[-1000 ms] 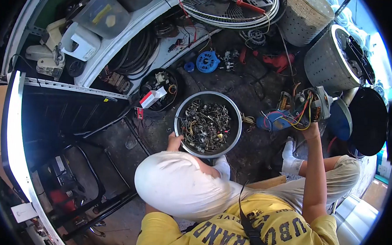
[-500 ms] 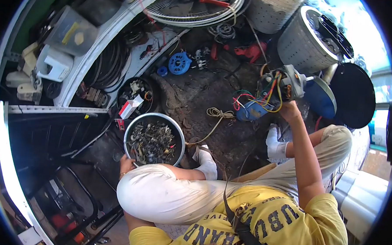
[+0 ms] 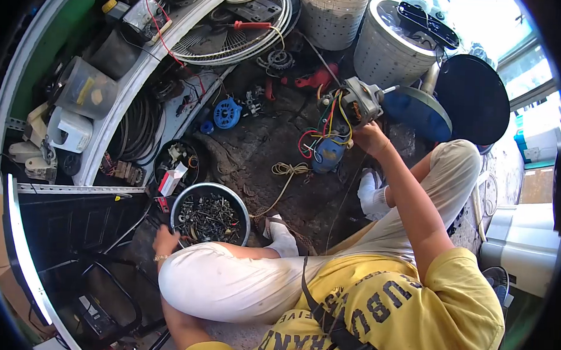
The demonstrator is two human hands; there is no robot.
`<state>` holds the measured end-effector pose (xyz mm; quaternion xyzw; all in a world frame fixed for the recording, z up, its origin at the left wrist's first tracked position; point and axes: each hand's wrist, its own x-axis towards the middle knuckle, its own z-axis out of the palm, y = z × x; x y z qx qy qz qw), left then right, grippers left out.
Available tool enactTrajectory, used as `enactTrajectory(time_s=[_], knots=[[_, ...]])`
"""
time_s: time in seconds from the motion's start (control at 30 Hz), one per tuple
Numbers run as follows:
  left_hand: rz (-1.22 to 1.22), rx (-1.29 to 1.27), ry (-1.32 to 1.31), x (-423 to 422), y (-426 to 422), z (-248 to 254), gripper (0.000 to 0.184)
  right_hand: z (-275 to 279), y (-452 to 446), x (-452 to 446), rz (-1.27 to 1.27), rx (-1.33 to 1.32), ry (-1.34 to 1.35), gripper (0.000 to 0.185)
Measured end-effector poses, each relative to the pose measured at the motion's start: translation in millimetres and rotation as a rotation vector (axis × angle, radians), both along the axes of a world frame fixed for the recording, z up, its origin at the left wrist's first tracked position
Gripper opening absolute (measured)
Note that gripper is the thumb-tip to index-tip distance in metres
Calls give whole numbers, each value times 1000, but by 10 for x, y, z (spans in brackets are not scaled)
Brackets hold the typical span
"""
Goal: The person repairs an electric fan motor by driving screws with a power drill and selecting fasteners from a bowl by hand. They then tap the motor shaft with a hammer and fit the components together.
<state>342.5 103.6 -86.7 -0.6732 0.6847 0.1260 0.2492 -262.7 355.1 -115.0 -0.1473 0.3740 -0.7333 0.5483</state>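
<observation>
My right hand [image 3: 371, 139] is closed on the lower side of an electric fan motor [image 3: 360, 102], holding it up above the floor. Its shaft points right, and red, yellow, green and white wires hang from its left side. Just below the motor is a blue housing [image 3: 329, 154], with wires running down to it. At the left edge of a metal bowl [image 3: 248, 218] is my left hand [image 3: 165, 241], its fingers apart and partly hard to make out. Loose screws [image 3: 208, 218] fill the bowl beside my left knee.
A dark tub [image 3: 195, 151] of parts with a small red-and-white box [image 3: 172, 179] stands behind the bowl. A tied cord [image 3: 289, 169] lies on the floor. Perforated drums [image 3: 386, 57], a round blue base [image 3: 418, 112] and a black disc [image 3: 473, 99] stand at the back right.
The camera view has shifted, moving most things left in the frame. My left hand has moved from the bowl's near rim to just outside its left edge. My right hand still holds the motor.
</observation>
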Motion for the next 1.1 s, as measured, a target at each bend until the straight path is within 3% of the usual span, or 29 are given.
enactTrajectory(time_s=[0.03,0.07,0.13,0.23,0.37,0.43,0.53,0.6,0.63,0.77,0.83,0.87,0.93,1.07,1.1], knots=[[-138,-173,156,26,-137,-32,54,49,-24,30,-7,-9,-6,67],[-171,-140,403,-190,-247,244,49,90,-29,47,-14,-18,-11,68],[88,123,771,-615,-395,806,37,160,3,44,-26,57,36,68],[-261,4,960,-1110,-408,1594,33,312,33,26,158,-116,174,73],[-435,-40,1139,-1897,177,2549,31,409,113,-77,248,-157,263,72],[-540,-42,1197,-2248,546,2732,29,231,15,-167,170,94,357,75],[-699,-120,1173,-2767,1082,2807,32,370,-20,-32,200,40,412,79],[-873,-295,1091,-3081,1293,2652,48,459,-70,63,243,48,425,82],[-949,-376,1021,-3216,1346,2548,65,457,-113,128,249,56,457,84],[-1072,-590,965,-3581,1306,1989,83,752,-143,542,260,95,488,93],[-914,-315,804,-3654,1252,1836,94,692,-199,594,284,27,375,89],[-922,-310,803,-3662,1179,1801,94,665,-205,590,299,-19,315,86],[-881,-20,953,-3620,992,1787,100,650,-158,536,306,-26,348,80],[-873,64,990,-3637,807,1789,103,804,-76,593,282,31,474,59],[-868,95,967,-3653,776,1811,104,664,-151,553,331,11,498,65]])
